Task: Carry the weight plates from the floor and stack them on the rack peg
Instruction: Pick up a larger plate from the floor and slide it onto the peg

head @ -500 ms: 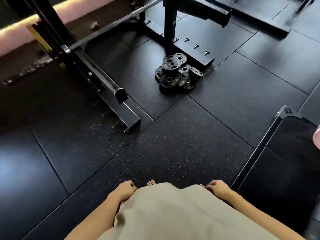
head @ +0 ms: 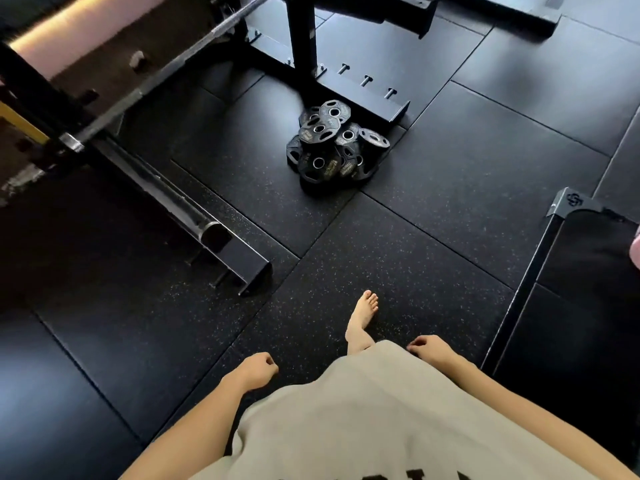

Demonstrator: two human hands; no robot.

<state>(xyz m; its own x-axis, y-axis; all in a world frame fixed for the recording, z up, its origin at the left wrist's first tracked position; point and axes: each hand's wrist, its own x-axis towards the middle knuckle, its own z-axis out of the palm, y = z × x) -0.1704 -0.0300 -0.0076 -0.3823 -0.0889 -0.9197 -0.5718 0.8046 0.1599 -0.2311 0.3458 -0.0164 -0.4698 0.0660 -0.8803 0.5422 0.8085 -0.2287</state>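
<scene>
The heap of small black rubber-coated weight plates [head: 334, 147] lies on the floor straight ahead, well apart from both loosely curled, empty hands: left hand [head: 255, 370], right hand [head: 428, 346] marginally nearer.

The pile of weight plates [head: 334, 147] lies on the rubber floor [head: 398, 258], and the side facing the person is open: bare mat runs from the pile to the forward bare foot [head: 363, 317]. Right of the pile the floor is also bare. Directly behind the pile, touching or just beside it, the rack base [head: 367, 98] with its short pegs [head: 363, 80] and upright post [head: 301, 36] blocks that side. Well to the left of the pile, a long black frame rail [head: 180, 209] slants across the floor, with a barbell [head: 166, 81] above it.
</scene>
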